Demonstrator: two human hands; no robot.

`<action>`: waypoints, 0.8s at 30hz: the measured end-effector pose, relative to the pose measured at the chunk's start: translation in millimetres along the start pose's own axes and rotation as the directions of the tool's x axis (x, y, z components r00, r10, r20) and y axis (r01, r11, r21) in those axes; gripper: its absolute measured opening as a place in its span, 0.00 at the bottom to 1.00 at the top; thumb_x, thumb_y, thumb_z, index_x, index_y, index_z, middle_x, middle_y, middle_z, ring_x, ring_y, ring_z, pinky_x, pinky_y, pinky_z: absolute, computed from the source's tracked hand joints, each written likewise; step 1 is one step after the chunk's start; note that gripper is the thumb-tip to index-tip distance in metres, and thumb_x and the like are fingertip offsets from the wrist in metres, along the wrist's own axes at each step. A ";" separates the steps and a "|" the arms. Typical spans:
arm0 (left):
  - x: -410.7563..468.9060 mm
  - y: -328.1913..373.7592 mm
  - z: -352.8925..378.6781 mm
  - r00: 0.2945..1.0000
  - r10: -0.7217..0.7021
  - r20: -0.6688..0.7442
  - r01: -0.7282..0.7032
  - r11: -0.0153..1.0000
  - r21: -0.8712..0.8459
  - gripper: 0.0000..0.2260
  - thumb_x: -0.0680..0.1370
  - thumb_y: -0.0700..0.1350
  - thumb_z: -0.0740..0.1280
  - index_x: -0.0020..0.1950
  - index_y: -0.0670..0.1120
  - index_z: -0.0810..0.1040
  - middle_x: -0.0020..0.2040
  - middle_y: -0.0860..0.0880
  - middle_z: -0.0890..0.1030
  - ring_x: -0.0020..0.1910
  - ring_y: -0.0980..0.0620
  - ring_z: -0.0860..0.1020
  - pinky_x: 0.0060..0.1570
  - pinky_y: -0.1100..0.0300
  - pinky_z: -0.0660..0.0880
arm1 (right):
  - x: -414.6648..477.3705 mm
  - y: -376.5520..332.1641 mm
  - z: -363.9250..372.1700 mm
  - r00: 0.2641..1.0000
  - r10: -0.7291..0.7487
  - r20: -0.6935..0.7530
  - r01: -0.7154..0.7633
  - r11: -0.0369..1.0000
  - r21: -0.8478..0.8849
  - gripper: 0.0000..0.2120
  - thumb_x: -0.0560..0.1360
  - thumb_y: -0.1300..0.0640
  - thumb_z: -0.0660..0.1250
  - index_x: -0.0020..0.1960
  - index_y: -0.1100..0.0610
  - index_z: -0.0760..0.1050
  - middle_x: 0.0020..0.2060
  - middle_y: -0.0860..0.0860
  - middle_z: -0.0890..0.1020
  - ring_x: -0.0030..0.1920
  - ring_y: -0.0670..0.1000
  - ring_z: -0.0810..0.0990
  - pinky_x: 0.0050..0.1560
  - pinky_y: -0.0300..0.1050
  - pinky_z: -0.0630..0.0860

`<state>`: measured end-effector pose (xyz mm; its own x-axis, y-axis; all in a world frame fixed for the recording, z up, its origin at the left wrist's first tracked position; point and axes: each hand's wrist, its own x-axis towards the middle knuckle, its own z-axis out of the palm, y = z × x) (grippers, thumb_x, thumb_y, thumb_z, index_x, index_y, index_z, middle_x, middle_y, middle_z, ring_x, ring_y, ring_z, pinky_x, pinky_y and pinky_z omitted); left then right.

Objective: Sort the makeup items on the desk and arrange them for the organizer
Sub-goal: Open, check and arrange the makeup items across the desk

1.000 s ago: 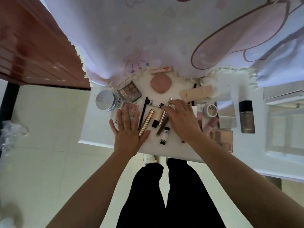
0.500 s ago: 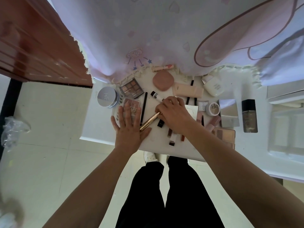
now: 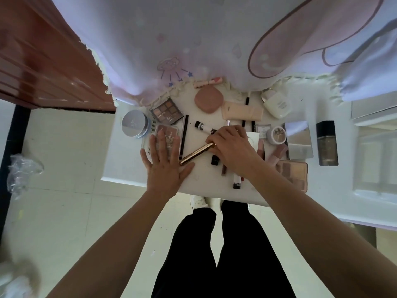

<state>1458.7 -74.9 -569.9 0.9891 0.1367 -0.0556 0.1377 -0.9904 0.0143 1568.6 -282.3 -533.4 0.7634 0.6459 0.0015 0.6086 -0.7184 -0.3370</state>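
Makeup lies scattered on a white desk (image 3: 120, 166). My right hand (image 3: 233, 147) grips one end of a gold tube (image 3: 196, 153) that slants down to the left. My left hand (image 3: 164, 163) lies flat with spread fingers, its fingertips on a clear blush palette (image 3: 166, 132). A black pencil (image 3: 183, 136) lies between the two hands. A white tube with a black cap (image 3: 203, 127) sits just above my right hand. Dark sticks (image 3: 224, 168) and a white-and-black tube (image 3: 237, 181) lie below my right wrist.
A silver round compact (image 3: 134, 123), an eyeshadow palette (image 3: 166, 112), a pink compact (image 3: 208, 98), a beige tube (image 3: 241, 110) and a white bottle (image 3: 276, 103) ring the back. A dark foundation bottle (image 3: 326, 143), mirror compact (image 3: 298, 139) and clear organizer (image 3: 376, 160) stand right. A curtain (image 3: 193, 39) hangs behind.
My right hand moved left off the pile of sticks and took hold of the gold tube, turning it to a flatter slant. My left hand stayed flat on the blush palette.
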 end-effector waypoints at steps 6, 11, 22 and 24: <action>-2.3 4.3 -6.9 0.997 -0.015 0.074 0.019 0.998 -0.059 0.38 0.78 0.69 0.53 0.81 0.47 0.54 0.80 0.36 0.47 0.79 0.35 0.45 0.72 0.30 0.50 | -21.8 -6.8 -22.8 0.956 0.289 0.052 -0.288 0.892 0.348 0.13 0.81 0.47 0.64 0.60 0.52 0.79 0.47 0.47 0.77 0.51 0.50 0.75 0.56 0.49 0.71; 3.0 28.7 -51.8 0.989 -0.102 -0.104 0.048 0.901 -0.430 0.30 0.82 0.63 0.48 0.78 0.45 0.63 0.79 0.40 0.56 0.78 0.40 0.55 0.73 0.42 0.54 | -29.6 -18.6 -43.9 0.789 0.511 0.340 -0.581 0.443 0.682 0.10 0.82 0.47 0.62 0.48 0.50 0.78 0.30 0.42 0.75 0.29 0.41 0.71 0.36 0.39 0.68; 20.7 55.2 -93.1 0.995 -0.102 -0.004 0.071 0.724 -0.686 0.23 0.83 0.57 0.50 0.41 0.41 0.70 0.29 0.48 0.72 0.28 0.49 0.70 0.29 0.55 0.65 | -30.8 -43.3 -64.5 0.670 0.438 0.600 -0.626 -0.102 0.773 0.17 0.83 0.44 0.59 0.46 0.54 0.78 0.25 0.52 0.74 0.26 0.49 0.68 0.28 0.39 0.64; 16.6 62.3 -95.6 0.986 -0.160 0.046 0.140 0.646 -0.751 0.22 0.84 0.55 0.52 0.39 0.41 0.69 0.28 0.49 0.70 0.27 0.50 0.68 0.29 0.58 0.64 | -32.4 -41.7 -65.0 0.701 0.432 0.567 -0.618 -0.029 0.786 0.15 0.83 0.44 0.59 0.48 0.51 0.80 0.23 0.49 0.70 0.24 0.47 0.65 0.28 0.40 0.63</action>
<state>1488.7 -132.3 -474.4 0.9507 0.2925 -0.1031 0.2673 -0.6041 0.7508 1532.6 -290.1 -458.3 0.6752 0.2888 -0.6788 -0.6595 -0.1759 -0.7309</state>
